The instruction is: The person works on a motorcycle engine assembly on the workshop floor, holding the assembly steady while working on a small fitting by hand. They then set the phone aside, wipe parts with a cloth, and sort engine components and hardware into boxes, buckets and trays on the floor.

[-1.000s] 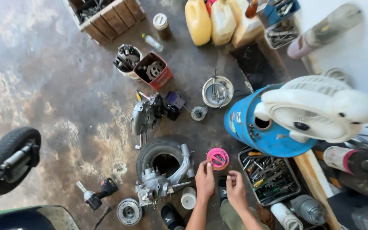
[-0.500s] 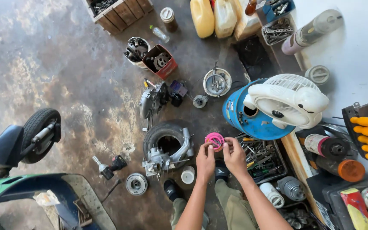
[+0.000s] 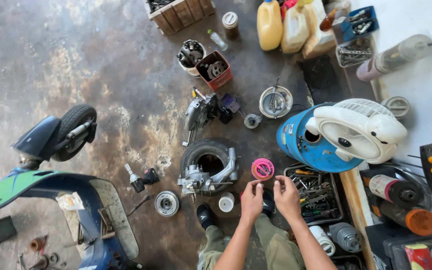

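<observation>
My left hand (image 3: 251,201) and my right hand (image 3: 287,198) are held close together above my knees, fingers curled and fingertips almost meeting. Anything pinched between them is too small to make out. Just beyond the fingertips a round pink tin (image 3: 262,169) with small parts in it lies on the floor, apart from both hands. To its left an engine casing (image 3: 207,175) rests on a small black tyre (image 3: 203,152). A white cup (image 3: 226,202) stands near my left hand. My black shoe (image 3: 204,215) is beside it.
A metal tray of tools (image 3: 316,192) lies right of my hands, behind it a blue drum (image 3: 301,145) and a white fan (image 3: 358,130). A scooter (image 3: 51,200) stands at left. A power driver (image 3: 143,179), a metal disc (image 3: 166,203), a red box (image 3: 215,70) and jugs (image 3: 269,22) dot the stained floor.
The view has pulled back and shifted, showing more of the scooter. My hands have drawn back from the pink tin, which they were at half a second ago.
</observation>
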